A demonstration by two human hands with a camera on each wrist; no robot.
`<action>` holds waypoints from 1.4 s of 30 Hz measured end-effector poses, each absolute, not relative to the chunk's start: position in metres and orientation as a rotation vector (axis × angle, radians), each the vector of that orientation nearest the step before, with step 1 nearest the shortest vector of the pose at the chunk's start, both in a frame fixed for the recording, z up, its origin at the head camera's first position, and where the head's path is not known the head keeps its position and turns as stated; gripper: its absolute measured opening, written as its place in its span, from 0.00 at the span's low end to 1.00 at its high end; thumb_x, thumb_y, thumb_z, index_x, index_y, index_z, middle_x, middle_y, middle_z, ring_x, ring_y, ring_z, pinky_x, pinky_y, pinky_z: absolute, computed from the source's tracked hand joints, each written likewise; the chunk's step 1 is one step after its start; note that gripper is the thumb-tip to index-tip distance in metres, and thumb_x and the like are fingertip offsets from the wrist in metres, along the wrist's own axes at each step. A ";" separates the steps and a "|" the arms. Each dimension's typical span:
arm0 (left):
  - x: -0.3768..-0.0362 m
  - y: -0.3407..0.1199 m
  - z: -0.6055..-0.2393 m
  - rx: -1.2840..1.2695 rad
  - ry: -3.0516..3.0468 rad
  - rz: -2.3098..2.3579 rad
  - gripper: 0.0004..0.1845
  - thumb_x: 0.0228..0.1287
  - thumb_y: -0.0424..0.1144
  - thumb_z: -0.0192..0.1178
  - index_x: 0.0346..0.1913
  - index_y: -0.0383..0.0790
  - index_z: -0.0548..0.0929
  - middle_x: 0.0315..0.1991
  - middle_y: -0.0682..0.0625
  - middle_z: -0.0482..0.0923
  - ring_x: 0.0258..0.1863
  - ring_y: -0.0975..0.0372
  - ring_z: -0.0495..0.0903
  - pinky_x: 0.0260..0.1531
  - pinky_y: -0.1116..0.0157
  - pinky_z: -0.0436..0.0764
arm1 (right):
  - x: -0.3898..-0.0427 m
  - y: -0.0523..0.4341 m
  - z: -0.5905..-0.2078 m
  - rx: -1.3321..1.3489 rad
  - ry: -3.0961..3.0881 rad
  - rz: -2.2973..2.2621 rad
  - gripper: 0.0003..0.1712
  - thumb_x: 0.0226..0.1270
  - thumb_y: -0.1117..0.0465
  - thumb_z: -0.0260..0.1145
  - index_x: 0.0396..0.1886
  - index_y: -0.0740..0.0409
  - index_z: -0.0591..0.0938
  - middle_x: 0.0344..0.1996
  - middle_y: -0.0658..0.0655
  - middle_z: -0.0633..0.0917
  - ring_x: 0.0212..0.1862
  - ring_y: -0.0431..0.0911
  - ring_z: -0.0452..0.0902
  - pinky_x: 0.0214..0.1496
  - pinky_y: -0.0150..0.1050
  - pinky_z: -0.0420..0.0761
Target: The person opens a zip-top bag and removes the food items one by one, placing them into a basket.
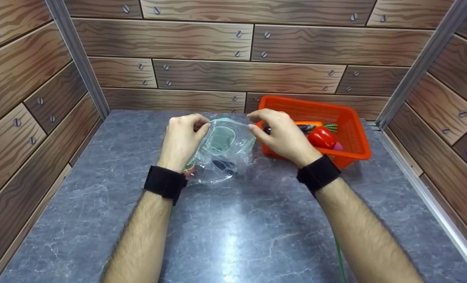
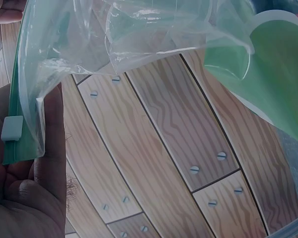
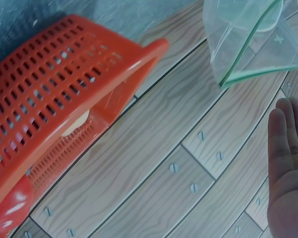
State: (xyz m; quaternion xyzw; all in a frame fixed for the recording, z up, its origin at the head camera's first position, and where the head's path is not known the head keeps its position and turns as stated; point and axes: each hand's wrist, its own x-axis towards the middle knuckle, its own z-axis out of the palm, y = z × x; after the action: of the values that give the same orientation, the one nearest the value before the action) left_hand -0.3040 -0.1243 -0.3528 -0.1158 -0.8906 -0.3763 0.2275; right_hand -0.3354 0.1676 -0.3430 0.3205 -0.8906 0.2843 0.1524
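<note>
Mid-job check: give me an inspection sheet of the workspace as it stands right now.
Surface: grey marble-look tabletop, glare patch near the front.
Job's things: clear zip bag with green seal held open above the tabletop, small dark item inside.
Clutter: orange basket at right, holding a red toy vegetable and other pieces.
Grippers: left hand pinches the bag's left rim; right hand pinches the right rim.
Cables: thin green cord beside the right forearm.
Surroundings: wood-plank printed walls with metal corner posts.
</note>
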 end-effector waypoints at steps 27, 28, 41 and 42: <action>-0.306 -0.126 -0.366 -0.327 -2.488 -1.017 0.08 0.85 0.38 0.73 0.52 0.38 0.98 0.46 0.44 1.00 0.46 0.52 0.99 0.50 0.52 0.96 | -0.332 0.120 -0.373 1.094 -2.402 0.862 0.10 0.90 0.61 0.72 0.59 0.60 0.94 0.54 0.60 0.97 0.59 0.55 0.95 0.67 0.54 0.96; -0.305 -0.126 -0.367 -0.328 -2.489 -1.016 0.08 0.85 0.38 0.73 0.52 0.38 0.98 0.46 0.44 1.00 0.46 0.52 0.99 0.50 0.52 0.96 | -0.332 0.119 -0.374 1.098 -2.404 0.862 0.10 0.90 0.61 0.72 0.59 0.60 0.94 0.54 0.60 0.97 0.59 0.55 0.95 0.67 0.54 0.96; -0.302 -0.122 -0.369 -0.340 -2.489 -1.013 0.08 0.85 0.39 0.74 0.52 0.37 0.98 0.46 0.43 0.99 0.45 0.52 0.99 0.49 0.53 0.97 | -0.344 0.108 -0.406 1.068 -2.571 0.721 0.14 0.87 0.61 0.74 0.63 0.62 0.94 0.58 0.63 0.97 0.58 0.60 0.96 0.65 0.54 0.96; -0.302 -0.122 -0.369 -0.345 -2.487 -1.015 0.08 0.85 0.38 0.74 0.52 0.37 0.98 0.46 0.43 0.99 0.45 0.52 0.99 0.49 0.53 0.97 | -0.345 0.107 -0.408 1.066 -2.585 0.705 0.14 0.87 0.62 0.74 0.63 0.62 0.94 0.58 0.63 0.97 0.59 0.60 0.96 0.65 0.54 0.96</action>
State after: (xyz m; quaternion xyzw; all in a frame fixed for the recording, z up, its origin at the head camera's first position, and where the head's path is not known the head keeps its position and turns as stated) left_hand -0.3020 -0.1216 -0.3693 -0.1244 -0.8968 -0.3661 0.2151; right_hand -0.3454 0.1070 -0.4075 0.3664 -0.8891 0.2426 0.1284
